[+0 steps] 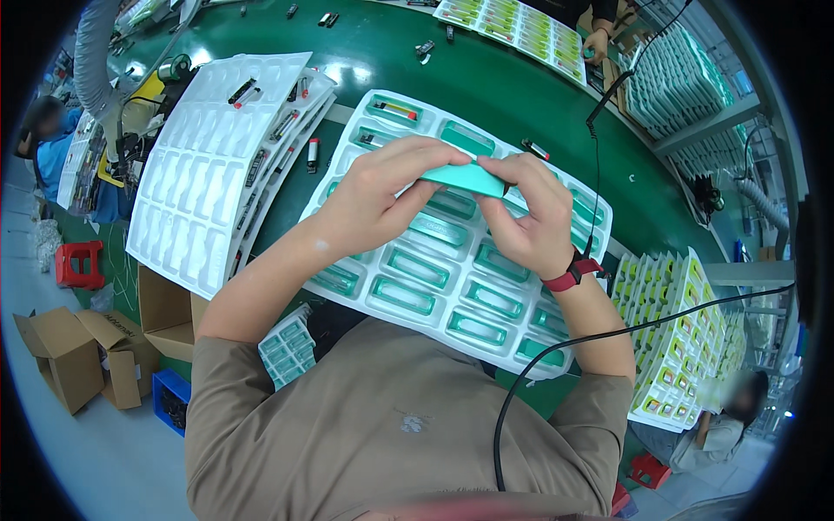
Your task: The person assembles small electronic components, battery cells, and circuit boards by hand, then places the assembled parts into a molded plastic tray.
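Observation:
Between my two hands is a teal, flat, oblong plastic casing point(465, 179), held over a white molded tray point(360, 300). My left hand point(382, 184) pinches its left end between thumb and fingers. Its other end is gripped by my right hand point(528, 208), which has a red wristband on the wrist. Teal casings point(417, 267) like it lie in the tray's pockets. In the top left pocket, a casing holds a slim red-tipped part point(395, 110). The inner side of the held casing is hidden.
Stacked white trays point(187, 174) lean at the left, loose slim parts on them. Another worker's hand point(598, 43) is beside a far tray of yellow-green parts point(512, 35). More filled trays point(669, 339) stand at right. A black cable point(608, 334) crosses my right forearm.

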`<action>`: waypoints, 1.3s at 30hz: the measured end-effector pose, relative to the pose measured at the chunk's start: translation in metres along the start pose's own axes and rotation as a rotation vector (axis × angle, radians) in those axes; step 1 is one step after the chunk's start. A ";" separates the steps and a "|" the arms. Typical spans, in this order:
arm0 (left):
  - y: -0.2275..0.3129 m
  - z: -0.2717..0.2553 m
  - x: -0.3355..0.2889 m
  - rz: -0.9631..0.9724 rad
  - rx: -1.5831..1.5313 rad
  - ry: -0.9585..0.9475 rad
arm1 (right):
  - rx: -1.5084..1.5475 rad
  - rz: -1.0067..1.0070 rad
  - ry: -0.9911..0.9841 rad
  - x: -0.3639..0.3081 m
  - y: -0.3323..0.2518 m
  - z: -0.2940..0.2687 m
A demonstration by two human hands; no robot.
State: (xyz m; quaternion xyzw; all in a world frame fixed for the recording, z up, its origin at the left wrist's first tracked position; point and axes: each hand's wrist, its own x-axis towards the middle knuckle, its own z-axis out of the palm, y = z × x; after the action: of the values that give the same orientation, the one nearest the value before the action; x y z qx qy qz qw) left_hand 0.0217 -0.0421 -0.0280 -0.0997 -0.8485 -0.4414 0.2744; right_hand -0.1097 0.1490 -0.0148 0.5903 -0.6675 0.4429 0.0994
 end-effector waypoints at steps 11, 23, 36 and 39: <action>-0.027 -0.032 -0.004 -0.335 -0.561 -0.033 | 0.241 0.193 0.052 0.032 -0.005 0.042; -0.023 -0.030 -0.003 -0.140 -0.778 0.300 | 0.601 0.151 0.225 0.049 -0.010 0.088; -0.030 -0.058 -0.048 -0.141 0.528 -0.312 | -0.305 0.188 -0.368 0.028 0.021 0.105; -0.028 -0.054 -0.038 -0.135 0.500 -0.339 | -0.433 0.011 -0.305 0.027 0.031 0.103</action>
State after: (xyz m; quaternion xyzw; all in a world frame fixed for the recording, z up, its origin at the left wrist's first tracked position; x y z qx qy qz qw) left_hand 0.0625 -0.0994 -0.0437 -0.0449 -0.9692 -0.2133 0.1150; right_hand -0.1044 0.0541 -0.0728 0.6116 -0.7571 0.1963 0.1193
